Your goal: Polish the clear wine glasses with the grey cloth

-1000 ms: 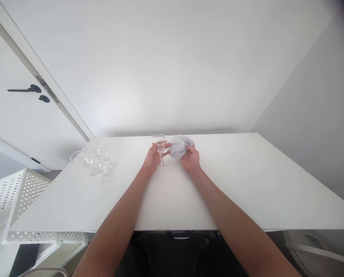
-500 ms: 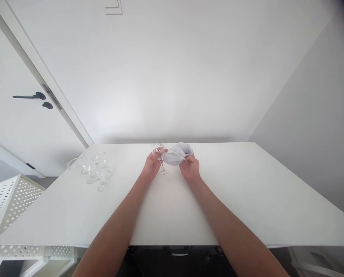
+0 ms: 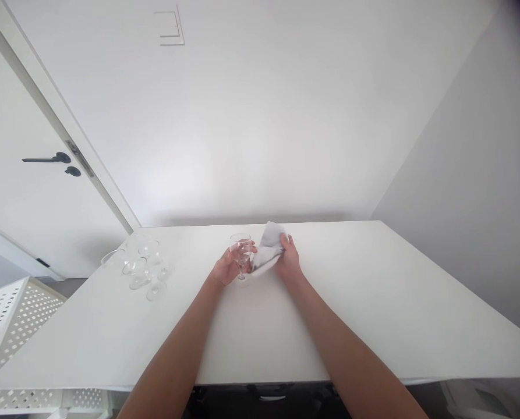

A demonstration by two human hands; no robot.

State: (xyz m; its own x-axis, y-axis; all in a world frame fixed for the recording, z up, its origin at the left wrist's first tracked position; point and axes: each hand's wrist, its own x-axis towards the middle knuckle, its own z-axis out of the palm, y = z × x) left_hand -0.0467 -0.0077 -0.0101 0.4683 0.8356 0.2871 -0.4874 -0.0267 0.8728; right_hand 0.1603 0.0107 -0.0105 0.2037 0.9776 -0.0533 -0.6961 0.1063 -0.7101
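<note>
My left hand (image 3: 225,269) is closed round a small clear stemmed glass (image 3: 241,251), which stands upright with its foot near the white table (image 3: 373,302). Beside it my right hand (image 3: 288,260) grips a crumpled pale grey cloth (image 3: 267,251). The cloth touches the right side of the glass. Both hands are at the middle of the table, toward its far edge.
Several more clear stemmed glasses (image 3: 142,266) stand grouped at the table's far left corner. A white perforated metal rack (image 3: 10,326) sits to the left, below table height. A white door with a dark handle (image 3: 45,158) is at left. Walls close the back and right.
The glass has gone from tilted toward the cloth to upright. The cloth has slid down its right side. The camera has tilted, so everything sits lower in view.
</note>
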